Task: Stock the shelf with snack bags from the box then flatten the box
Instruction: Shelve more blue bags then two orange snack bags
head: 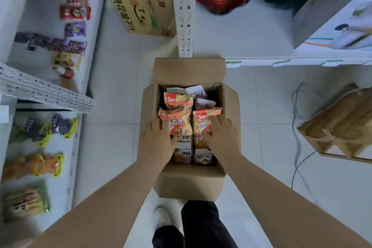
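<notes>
Printed carton (138, 4), wooden rack (340, 123), tiled floor (261, 106)

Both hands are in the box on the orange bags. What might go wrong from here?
1. The left hand and right hand each grip one bag, the left bag and right bag, packed tightly: pulling both up may drag neighbours out.
2. The box has a flap close beside the left hand that could snag its bag.
</notes>
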